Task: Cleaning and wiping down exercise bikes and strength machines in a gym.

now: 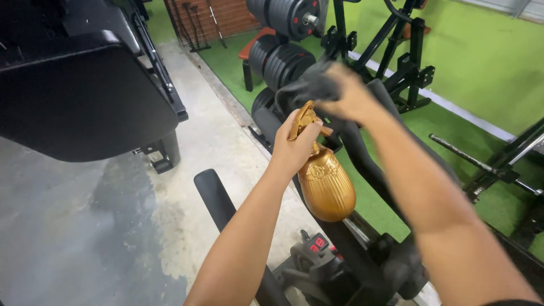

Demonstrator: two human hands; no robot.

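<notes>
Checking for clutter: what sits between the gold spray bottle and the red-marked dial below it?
Nothing; the head view shows only the black machine frame behind that gap.

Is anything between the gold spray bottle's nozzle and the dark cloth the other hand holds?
Nothing visible. The left hand holds the gold spray bottle with its nozzle close beside the dark cloth in the right hand. No object shows in the gap between them.

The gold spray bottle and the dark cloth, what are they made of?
The gold spray bottle in the left hand looks like plastic with a shiny metallic coat: it gleams and has moulded ribs, though real metal can't be ruled out. The dark cloth under the right hand looks like soft fabric, matt and crumpled into folds; the blur hides its weave.
</notes>
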